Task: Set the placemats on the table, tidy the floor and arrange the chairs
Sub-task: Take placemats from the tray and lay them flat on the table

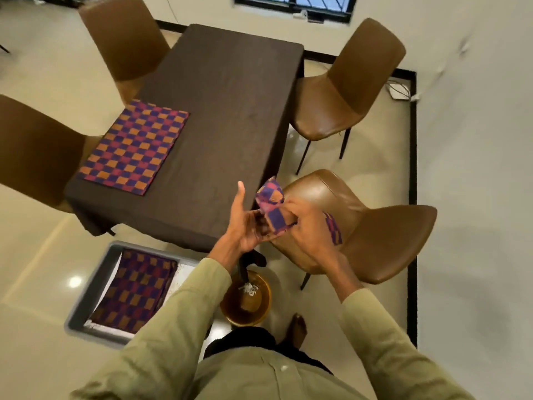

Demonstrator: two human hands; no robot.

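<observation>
A folded checked placemat (271, 204) in purple, orange and pink is held between both hands over the table's near right corner. My right hand (306, 226) grips its right side, and a strip of it hangs past my wrist. My left hand (245, 223) cups it from below with the thumb pointing up. A second checked placemat (135, 147) lies flat on the near left of the dark brown table (230, 111). A third placemat (135, 290) lies in a grey tray (75, 321) on the floor.
Brown chairs stand around the table: near left chair (34, 151), far left chair (124, 39), far right chair (346, 82), and near right chair (383, 241) turned away beside me. A yellow bowl-shaped bin (265, 310) with scraps sits by my bare foot (297, 327).
</observation>
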